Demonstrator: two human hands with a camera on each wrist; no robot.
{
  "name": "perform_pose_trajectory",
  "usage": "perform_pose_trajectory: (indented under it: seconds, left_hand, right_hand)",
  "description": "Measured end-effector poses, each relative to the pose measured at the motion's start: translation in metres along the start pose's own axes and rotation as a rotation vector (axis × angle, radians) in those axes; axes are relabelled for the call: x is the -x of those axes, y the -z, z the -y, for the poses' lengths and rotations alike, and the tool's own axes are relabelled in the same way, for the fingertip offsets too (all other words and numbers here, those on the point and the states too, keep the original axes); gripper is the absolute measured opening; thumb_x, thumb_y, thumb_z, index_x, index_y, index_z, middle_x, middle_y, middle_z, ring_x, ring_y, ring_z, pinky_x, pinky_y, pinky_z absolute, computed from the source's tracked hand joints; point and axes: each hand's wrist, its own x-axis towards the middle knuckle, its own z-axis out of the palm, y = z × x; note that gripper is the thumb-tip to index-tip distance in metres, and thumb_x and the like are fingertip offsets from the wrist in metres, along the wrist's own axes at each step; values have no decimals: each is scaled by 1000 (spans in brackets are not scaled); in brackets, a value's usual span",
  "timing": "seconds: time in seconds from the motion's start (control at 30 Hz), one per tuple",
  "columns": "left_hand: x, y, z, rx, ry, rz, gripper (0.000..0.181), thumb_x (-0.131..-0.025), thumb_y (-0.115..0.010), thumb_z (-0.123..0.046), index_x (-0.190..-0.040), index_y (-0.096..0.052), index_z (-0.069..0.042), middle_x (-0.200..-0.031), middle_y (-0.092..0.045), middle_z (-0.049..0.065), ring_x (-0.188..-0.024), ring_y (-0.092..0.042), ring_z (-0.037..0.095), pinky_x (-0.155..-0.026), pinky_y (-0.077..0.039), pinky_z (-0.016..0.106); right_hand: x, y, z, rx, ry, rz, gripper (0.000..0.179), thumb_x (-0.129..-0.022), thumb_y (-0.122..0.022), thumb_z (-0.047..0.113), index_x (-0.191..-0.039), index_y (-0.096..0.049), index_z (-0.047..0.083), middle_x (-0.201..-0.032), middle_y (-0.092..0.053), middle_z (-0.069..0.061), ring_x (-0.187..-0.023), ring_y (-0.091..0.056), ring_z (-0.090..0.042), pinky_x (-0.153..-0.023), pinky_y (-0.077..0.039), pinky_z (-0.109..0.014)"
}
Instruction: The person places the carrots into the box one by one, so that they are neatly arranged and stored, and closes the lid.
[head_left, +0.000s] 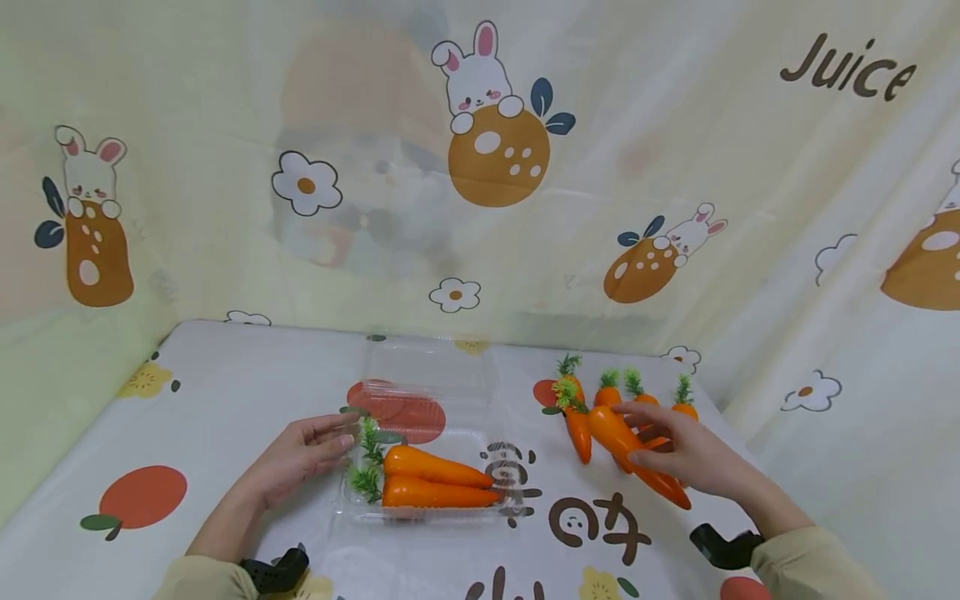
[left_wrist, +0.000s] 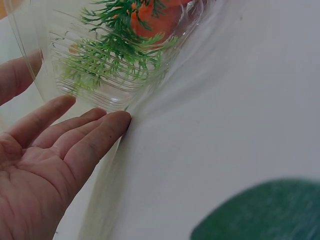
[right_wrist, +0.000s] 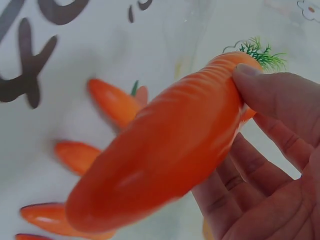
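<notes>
My right hand (head_left: 693, 450) pinches a plastic toy carrot (right_wrist: 155, 150) between thumb and fingers, raised over several others. Its narrow tip points toward me, and its green top (right_wrist: 265, 55) is at the far end. My left hand (head_left: 296, 458) rests at the left side of a clear plastic box (head_left: 435, 515), its fairly straight fingertips (left_wrist: 120, 120) right at the ridged wall. Inside the box, two toy carrots (head_left: 438, 493) lie side by side with their leafy tops (head_left: 367, 479) to the left. The clear lid (head_left: 427, 367) stands opened back behind the box.
Several loose toy carrots (head_left: 577, 433) lie at the right of the table under and behind my right hand. A printed white cloth (head_left: 225, 400) covers the table. A rabbit-patterned curtain (head_left: 375, 275) hangs behind and along both sides.
</notes>
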Motion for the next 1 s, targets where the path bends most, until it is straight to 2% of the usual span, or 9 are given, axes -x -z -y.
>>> perform_pose_trajectory:
  seconds: [0.27,0.5,0.7,1.0]
  left_hand:
    - [0,0,-1,-11,9,-7,59,-103,-62,-20,-153,-41,5,-157,-42,27,-142,-48,43,-102,-57,37]
    - [1,0,-2,-22,23,-16,60,-103,-63,-22,-153,-42,4,-157,-43,27,-141,-49,42,-102,-57,39]
    - [0,0,0,1,8,-9,61,-102,-63,-21,-152,-41,5,-156,-43,28,-142,-47,43,-101,-57,37]
    - [0,2,0,-8,0,-6,61,-103,-63,-22,-152,-41,6,-156,-43,27,-142,-47,43,-101,-58,37]
  right_hand:
    - [-24,0,29,26,46,6,56,-92,-74,12,-145,-55,9,-127,-67,-18,-102,-67,-23,-80,-58,-23]
    - [-44,-7,52,75,79,34,57,-93,-74,14,-146,-55,15,-131,-67,-15,-107,-68,-26,-86,-59,-34]
    - [-61,-15,71,48,123,79,54,-94,-73,12,-145,-56,14,-131,-66,-12,-106,-66,-23,-85,-57,-32]
    - [-87,-31,94,82,175,139,52,-93,-73,9,-143,-58,15,-126,-69,-11,-102,-67,-20,-86,-61,-35]
